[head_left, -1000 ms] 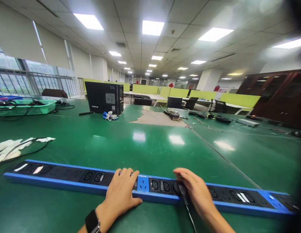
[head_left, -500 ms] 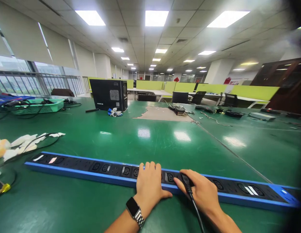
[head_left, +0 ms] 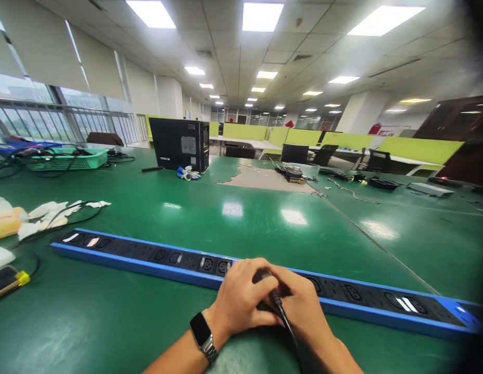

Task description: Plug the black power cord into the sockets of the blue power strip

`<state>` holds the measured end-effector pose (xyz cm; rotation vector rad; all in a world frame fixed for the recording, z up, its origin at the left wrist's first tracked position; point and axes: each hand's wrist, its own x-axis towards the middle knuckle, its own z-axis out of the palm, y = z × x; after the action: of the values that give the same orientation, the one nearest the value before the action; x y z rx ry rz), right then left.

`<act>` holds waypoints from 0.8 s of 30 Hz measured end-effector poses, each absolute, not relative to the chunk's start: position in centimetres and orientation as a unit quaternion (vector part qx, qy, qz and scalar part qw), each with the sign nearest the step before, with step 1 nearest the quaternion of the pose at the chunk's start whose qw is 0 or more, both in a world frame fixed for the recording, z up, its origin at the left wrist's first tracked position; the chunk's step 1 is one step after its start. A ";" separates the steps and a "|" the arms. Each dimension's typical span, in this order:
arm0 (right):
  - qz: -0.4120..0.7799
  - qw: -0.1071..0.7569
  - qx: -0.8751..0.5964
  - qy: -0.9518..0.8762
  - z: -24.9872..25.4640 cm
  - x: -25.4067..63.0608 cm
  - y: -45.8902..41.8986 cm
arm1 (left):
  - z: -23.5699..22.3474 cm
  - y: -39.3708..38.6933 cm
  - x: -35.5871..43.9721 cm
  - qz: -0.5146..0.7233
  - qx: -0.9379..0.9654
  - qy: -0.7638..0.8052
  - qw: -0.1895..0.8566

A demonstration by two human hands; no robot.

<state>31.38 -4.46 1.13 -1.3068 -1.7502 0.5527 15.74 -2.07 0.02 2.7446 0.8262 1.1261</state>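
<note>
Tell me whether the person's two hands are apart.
No, the left hand and right hand meet over the blue-edged power strip, the black cable between them.

"What lies around you past the bench (head_left: 195,223)?"

"Off its left edge I have windows (head_left: 19,91) with pale blinds (head_left: 97,62) drawn partway down and a metal railing (head_left: 31,104) running along them. Beyond the far edge I see white desks (head_left: 249,144), lime-green partitions (head_left: 245,131) and dark chairs (head_left: 295,154)."

"And to the right?"

"Past the far right corner I make out a dark brown cabinet (head_left: 447,122), and a white column (head_left: 364,111) left of it."

"How's the light?"

"Bright: rectangular panels (head_left: 263,17) glow in the tiled ceiling (head_left: 226,57), and I see their shine on the bench's green top."
</note>
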 end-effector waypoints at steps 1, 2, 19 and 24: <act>0.271 0.425 -0.494 -0.708 1.2 31.5 -4.5 | 0.0 -2.2 15.6 0.371 0.892 0.259 -0.005; 0.318 0.424 -0.472 -0.705 1.2 31.8 -4.6 | 0.0 -2.3 15.4 0.370 0.893 0.254 -0.038; 0.151 0.461 -0.533 -0.693 0.9 33.7 -4.3 | 1.1 0.7 1.3 0.312 0.777 0.546 0.014; 0.151 0.439 -0.546 -0.697 0.7 33.4 -4.5 | 1.1 0.9 2.5 0.275 0.807 0.522 0.009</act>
<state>33.39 -4.49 0.68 -1.3577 -1.7322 0.3748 2.55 0.86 1.09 2.5210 1.6306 0.8601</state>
